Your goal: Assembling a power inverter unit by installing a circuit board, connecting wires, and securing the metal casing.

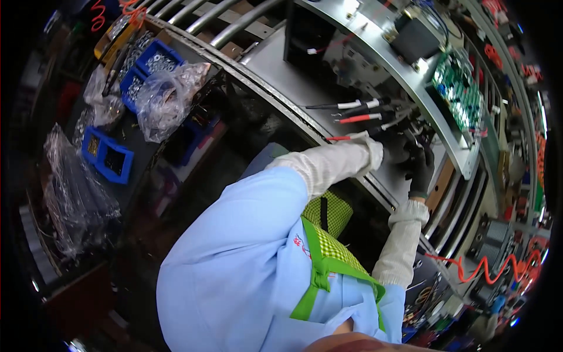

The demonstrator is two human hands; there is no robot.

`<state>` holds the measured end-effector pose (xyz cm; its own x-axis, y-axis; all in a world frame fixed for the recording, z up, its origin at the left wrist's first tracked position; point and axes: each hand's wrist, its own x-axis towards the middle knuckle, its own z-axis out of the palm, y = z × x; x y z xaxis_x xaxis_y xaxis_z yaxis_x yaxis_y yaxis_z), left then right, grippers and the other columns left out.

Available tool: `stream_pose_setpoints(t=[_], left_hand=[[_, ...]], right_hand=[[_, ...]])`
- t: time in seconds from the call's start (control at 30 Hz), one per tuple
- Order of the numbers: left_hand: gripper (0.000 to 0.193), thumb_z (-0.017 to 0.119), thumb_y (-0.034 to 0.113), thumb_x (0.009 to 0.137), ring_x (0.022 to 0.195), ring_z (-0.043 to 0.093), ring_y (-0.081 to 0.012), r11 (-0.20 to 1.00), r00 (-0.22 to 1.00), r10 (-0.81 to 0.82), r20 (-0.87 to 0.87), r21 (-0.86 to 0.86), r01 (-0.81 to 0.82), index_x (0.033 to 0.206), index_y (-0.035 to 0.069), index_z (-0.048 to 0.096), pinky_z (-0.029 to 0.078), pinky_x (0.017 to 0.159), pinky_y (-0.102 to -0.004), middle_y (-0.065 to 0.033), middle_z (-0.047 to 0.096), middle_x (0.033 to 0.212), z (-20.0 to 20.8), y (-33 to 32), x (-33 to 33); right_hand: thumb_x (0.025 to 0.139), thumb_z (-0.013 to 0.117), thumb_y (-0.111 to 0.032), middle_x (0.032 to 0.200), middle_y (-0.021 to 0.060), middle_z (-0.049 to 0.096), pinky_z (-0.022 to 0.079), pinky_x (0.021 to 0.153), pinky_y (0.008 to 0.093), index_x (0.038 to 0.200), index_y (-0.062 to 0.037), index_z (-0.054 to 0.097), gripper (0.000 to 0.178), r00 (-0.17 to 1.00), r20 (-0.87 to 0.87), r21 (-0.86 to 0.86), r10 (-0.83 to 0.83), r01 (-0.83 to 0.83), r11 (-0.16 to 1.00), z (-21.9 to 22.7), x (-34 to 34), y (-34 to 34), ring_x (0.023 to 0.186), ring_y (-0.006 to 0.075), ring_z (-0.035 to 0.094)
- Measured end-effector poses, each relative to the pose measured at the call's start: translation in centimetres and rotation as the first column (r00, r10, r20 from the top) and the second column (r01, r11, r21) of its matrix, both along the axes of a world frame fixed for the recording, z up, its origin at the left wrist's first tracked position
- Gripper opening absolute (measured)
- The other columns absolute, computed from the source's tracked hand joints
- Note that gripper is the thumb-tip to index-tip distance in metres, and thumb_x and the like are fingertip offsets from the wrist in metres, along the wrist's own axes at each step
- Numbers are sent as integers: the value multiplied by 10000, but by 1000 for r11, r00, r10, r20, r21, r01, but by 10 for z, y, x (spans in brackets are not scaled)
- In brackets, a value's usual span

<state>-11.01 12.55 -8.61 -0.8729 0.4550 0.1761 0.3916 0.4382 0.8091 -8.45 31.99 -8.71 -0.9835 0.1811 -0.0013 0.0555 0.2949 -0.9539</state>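
Observation:
Both my hands wear dark gloves below pale knitted sleeves, and they meet at the near side of an open metal chassis [406, 75]. My left hand [396, 154] is mostly lost in shadow, so its fingers do not show clearly. Close beside it, my right hand [421, 168] has its fingers curled in at a cluster of dark cables [415, 130]; what they grip is hidden. Left of the hands lie cable ends with a red sleeve [359, 118], a black sleeve [321, 107] and a white sleeve [350, 104], tipped with metal terminals.
A green circuit board [456, 94] stands on the chassis's right side, near a black box-shaped part [415, 39]. Metal rollers [459, 214] run under the chassis. Blue bins [107, 155] of small hardware and plastic bags [167, 97] sit at left. A red coiled hose [487, 267] hangs at right.

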Motion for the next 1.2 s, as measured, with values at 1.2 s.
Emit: stream_pose_setpoints(t=[1.2], left_hand=[[332, 564, 290, 869, 1010, 641, -360, -202, 143, 914, -380, -731, -652, 1072, 50, 673, 501, 873, -450, -203, 660, 1084, 49, -749, 215]], right_hand=[[710, 713, -485, 853, 180, 691, 510, 735, 414, 911, 13, 705, 536, 598, 667, 745, -445, -522, 416, 94, 135, 28, 795, 320, 656]])
